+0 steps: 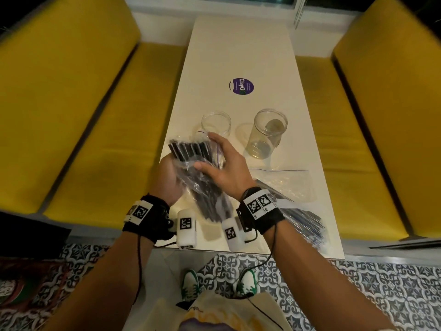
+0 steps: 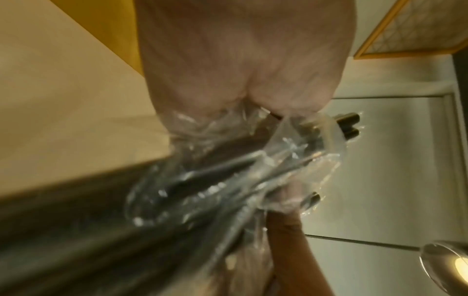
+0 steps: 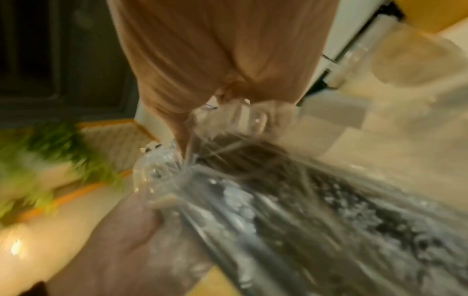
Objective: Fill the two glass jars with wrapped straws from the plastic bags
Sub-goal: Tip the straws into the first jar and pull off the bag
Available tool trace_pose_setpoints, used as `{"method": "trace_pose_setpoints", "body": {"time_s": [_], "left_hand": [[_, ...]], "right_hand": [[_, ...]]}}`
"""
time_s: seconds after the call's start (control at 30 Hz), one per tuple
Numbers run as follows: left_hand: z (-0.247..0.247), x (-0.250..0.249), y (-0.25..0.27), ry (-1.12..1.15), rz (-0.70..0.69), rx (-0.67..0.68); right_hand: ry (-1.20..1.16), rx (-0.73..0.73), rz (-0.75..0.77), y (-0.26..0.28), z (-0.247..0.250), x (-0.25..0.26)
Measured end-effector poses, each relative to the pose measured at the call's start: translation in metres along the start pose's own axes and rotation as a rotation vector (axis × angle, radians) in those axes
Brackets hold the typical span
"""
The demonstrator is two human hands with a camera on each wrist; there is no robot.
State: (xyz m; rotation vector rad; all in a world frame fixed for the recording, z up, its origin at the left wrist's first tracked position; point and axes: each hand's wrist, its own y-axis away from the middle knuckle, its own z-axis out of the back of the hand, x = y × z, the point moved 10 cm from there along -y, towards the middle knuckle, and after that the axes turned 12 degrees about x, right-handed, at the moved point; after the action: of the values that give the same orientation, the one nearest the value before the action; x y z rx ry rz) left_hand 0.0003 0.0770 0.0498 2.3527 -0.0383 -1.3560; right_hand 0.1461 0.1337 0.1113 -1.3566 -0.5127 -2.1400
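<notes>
While both glass jars (image 1: 216, 124) stand empty, I reckon we're barely started: left hand (image 1: 167, 180) and right hand (image 1: 226, 170) both clutch a plastic bag (image 1: 205, 194) of straws (image 1: 186, 151) just short of them.

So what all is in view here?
table: one, cream, between the benches
benches: two, yellow, either side
sticker: one, purple, round, on the table
jars: two, clear, upright on the table
held bag: one, clear, holding black straws, in both hands
spare bags: two, clear, on the table at right
shoes: two, white and green, on the tiled floor
wristbands: two, black
left hand: grips the held bag
right hand: holds the held bag's top
</notes>
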Motion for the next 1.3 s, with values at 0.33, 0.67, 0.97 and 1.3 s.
{"method": "trace_pose_setpoints", "body": {"time_s": [0.33, 0.67, 0.97, 1.3], "left_hand": [[0.0, -0.021, -0.01, -0.175, -0.135, 0.033], [-0.041, -0.017, 0.002, -0.332, -0.093, 0.315], [-0.01, -0.013, -0.016, 0.024, -0.064, 0.067], [-0.015, -0.034, -0.019, 0.127, -0.019, 0.138]], "right_hand": [[-0.142, 0.193, -0.119, 0.01, -0.045, -0.011], [-0.257, 0.285, -0.083, 0.001, -0.015, 0.002], [-0.294, -0.188, -0.092, 0.0, 0.009, -0.019], [-0.144, 0.077, -0.116, 0.004, -0.021, -0.021]]}}
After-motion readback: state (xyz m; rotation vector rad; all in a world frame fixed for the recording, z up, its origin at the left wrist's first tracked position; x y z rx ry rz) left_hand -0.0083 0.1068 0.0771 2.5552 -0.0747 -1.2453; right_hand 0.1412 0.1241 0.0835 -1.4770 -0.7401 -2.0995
